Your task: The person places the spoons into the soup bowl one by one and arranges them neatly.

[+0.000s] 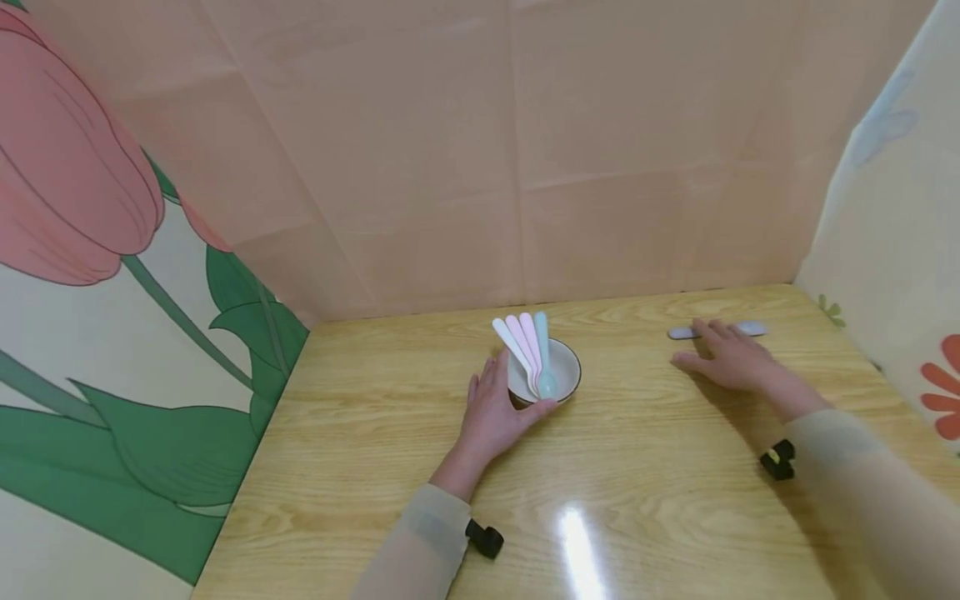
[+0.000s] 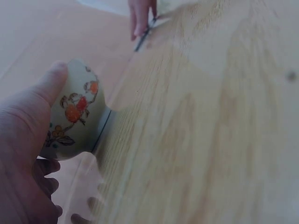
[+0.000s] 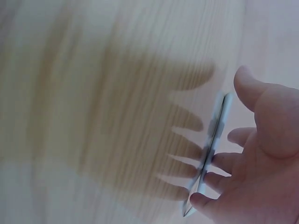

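Note:
A small white bowl (image 1: pixel 566 367) with a dark rim stands at the middle of the table; the left wrist view shows orange-red fruit painted on its side. Several plastic spoons lean in it: one white, pink ones, and a pale blue spoon (image 1: pixel 547 385). My left hand (image 1: pixel 495 414) holds the bowl from the left and near side, thumb along its near edge, fingers round the left. Towards the back right, a slim pale lilac utensil (image 1: pixel 752 327), knife-like, lies on the table. Over its middle is my right hand (image 1: pixel 726 356), fingers spread and loosely bent, fingertips close to it; contact is unclear.
The wooden table (image 1: pixel 360 467) meets a pinkish cloth backdrop (image 1: pixel 420 167) at its back edge. A tulip-printed panel (image 1: pixel 172 350) borders the left side, and a pale panel with a red flower (image 1: pixel 900 275) the right. A light reflection shines near the front.

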A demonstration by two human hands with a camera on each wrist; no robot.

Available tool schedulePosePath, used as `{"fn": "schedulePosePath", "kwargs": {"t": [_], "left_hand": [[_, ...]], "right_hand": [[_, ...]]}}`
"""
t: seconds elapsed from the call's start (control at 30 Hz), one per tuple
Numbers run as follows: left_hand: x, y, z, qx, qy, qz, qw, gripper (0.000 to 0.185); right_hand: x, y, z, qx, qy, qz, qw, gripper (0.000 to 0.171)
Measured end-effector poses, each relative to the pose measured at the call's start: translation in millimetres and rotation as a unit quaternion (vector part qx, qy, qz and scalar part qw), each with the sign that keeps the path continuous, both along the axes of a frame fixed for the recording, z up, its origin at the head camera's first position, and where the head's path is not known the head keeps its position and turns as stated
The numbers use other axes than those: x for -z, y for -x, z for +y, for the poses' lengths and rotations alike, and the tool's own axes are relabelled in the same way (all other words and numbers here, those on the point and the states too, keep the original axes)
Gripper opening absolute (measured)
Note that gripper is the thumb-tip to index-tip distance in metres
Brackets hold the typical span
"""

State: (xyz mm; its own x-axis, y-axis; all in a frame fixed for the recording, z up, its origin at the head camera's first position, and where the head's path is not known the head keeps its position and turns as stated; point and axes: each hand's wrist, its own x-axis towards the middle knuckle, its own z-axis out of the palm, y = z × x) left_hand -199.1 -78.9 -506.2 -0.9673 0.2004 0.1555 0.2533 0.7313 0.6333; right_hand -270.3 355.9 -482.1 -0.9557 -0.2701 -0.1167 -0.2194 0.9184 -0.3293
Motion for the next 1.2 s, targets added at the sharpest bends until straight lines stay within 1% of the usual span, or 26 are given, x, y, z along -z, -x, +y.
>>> {"fn": "schedulePosePath", "kwargs": {"t": [0.17, 0.37, 0.57, 0.73, 0.87, 0.97, 1.1, 1.2], "left_hand": [[0.0, 0.1, -1, 0.001, -0.002, 0.009, 1.0000, 0.123], [-0.2, 0.7, -1, 0.001, -0.003, 0.010, 0.9999, 0.122], [-0.8, 0.7, -1, 0.001, -0.001, 0.010, 0.9999, 0.121], [-1.7, -0.1, 0, 0.001, -0.001, 0.010, 0.9999, 0.120], [-0.4, 0.0, 1, 0.000, -0.001, 0.010, 1.0000, 0.121], [-0.2, -0.1, 1, 0.000, -0.004, 0.012, 0.9999, 0.120], [-1.5, -0.8, 0, 0.001, -0.008, 0.010, 0.9999, 0.121], [-1.2, -0.8, 0, 0.000, -0.009, 0.008, 0.9999, 0.121]], "right_hand": [[-1.2, -3.7, -21, -0.005, 0.001, -0.001, 1.000, 0.097], [-6.5, -11.5, -45, 0.010, -0.016, -0.002, 1.000, 0.103], [-8.8, -15.4, -58, 0.013, -0.015, 0.001, 1.000, 0.105], [-6.7, -11.2, -51, 0.015, -0.007, 0.017, 1.000, 0.101], [-1.8, -3.2, -34, 0.004, 0.006, 0.042, 0.999, 0.091], [3.2, 3.9, -21, -0.017, 0.011, 0.076, 0.997, 0.082], [9.4, 12.6, -9, -0.037, 0.028, 0.131, 0.990, 0.073], [11.9, 17.4, -4, -0.042, 0.053, 0.139, 0.988, 0.070]]}}
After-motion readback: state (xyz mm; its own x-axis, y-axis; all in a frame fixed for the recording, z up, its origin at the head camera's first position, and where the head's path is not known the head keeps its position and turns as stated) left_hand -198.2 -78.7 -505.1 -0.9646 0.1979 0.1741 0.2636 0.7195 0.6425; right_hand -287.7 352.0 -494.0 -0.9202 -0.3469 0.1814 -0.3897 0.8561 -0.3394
